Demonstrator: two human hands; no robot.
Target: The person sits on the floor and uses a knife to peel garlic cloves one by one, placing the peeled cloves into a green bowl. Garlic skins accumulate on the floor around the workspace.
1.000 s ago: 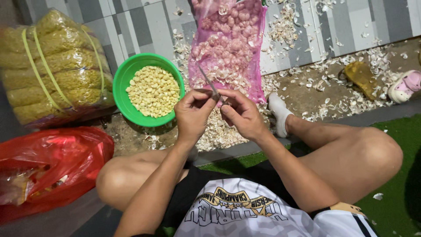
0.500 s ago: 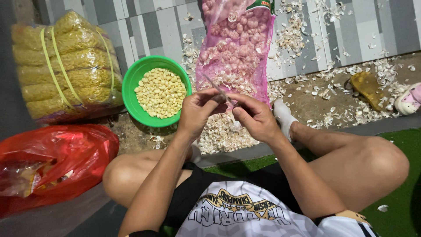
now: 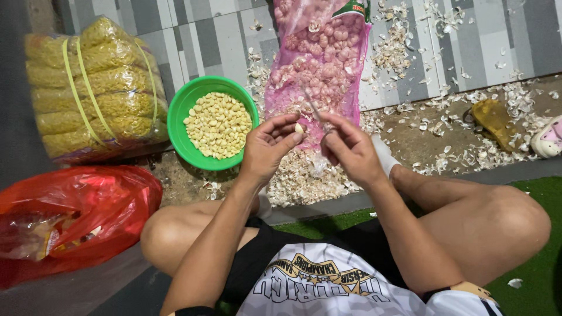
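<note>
Sitting cross-legged at the edge of a tiled floor, a person works with both hands raised over a heap of papery garlic skins (image 3: pixel 307 178).

Left hand (image 3: pixel 270 146): fingers curled, thumb and fingertips pinched on a single pale garlic clove (image 3: pixel 300 128). The clove sits at the hand's 2 o'clock, just left of the other hand.

Right hand (image 3: pixel 350 149): closed around the handle of a small knife (image 3: pixel 314 108). The thin blade sticks out toward 11 o'clock, its tip over the pink bag. Blade and clove are just beside each other; whether they touch cannot be told.

Pink mesh bag (image 3: pixel 319 67) of unpeeled garlic lies at 12 o'clock from the hands, stretched away across the tiles, its near end meeting the skin heap.

Green bowl (image 3: pixel 186 111) at 10 o'clock from the left hand, round, holding a layer of peeled yellowish cloves. It stands just beside the pink bag's left edge.

Further toward 9 o'clock: a clear bundle of yellow pasta packs (image 3: pixel 93 88) tied with green cord, touching the bowl's rim side. Below it, at 8 o'clock, a red plastic bag (image 3: pixel 76 216), crumpled, beside the left knee.

Loose skins scattered toward 2 o'clock over tiles and bare ground. A yellow sandal (image 3: pixel 494 120) and a pink-and-white shoe (image 3: pixel 550 137) lie at 3 o'clock, well apart from the hands.
</note>
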